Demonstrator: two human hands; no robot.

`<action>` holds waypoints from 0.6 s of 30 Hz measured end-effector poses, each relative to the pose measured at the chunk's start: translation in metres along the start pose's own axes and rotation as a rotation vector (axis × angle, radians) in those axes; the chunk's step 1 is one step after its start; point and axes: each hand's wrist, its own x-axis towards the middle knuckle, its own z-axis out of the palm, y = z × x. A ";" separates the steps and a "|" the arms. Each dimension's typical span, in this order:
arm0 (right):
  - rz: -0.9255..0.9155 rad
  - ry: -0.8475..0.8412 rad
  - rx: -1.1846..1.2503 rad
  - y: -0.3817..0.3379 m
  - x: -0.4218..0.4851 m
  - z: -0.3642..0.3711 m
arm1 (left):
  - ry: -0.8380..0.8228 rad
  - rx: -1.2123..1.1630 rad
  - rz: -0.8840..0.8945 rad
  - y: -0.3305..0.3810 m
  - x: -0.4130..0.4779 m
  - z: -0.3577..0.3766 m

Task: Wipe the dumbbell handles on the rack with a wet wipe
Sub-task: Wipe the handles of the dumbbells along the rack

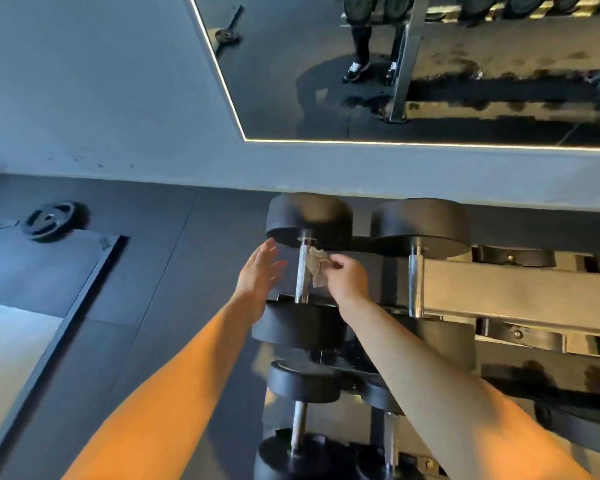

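Observation:
A large black dumbbell lies on the top tier of the rack (499, 289), its chrome handle (302, 271) running between two round heads. My right hand (349, 277) pinches a crumpled pale wet wipe (317, 270) against the right side of that handle. My left hand (258, 271) hovers just left of the handle, fingers straight and spread, touching nothing. A second dumbbell with a chrome handle (415, 282) sits to the right. Two smaller dumbbells (298, 424) rest on the lower tier beneath my arms.
A grey wall and a wall mirror (430, 64) stand behind the rack. A black weight plate (51, 220) lies on the dark rubber floor at the left, beside a raised platform edge (66, 323). Open floor lies left of the rack.

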 end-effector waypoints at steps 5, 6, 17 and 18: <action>0.065 0.020 -0.052 -0.005 0.036 0.033 | -0.145 0.130 -0.140 0.003 0.039 0.012; 0.065 -0.023 -0.122 0.000 0.038 0.039 | -0.161 0.140 -0.144 0.000 0.045 0.011; 0.093 -0.057 -0.178 -0.006 0.057 0.046 | -0.235 0.125 -0.222 -0.012 0.070 0.005; 0.094 -0.070 -0.200 -0.007 0.059 0.048 | -0.228 0.126 -0.227 -0.013 0.072 0.004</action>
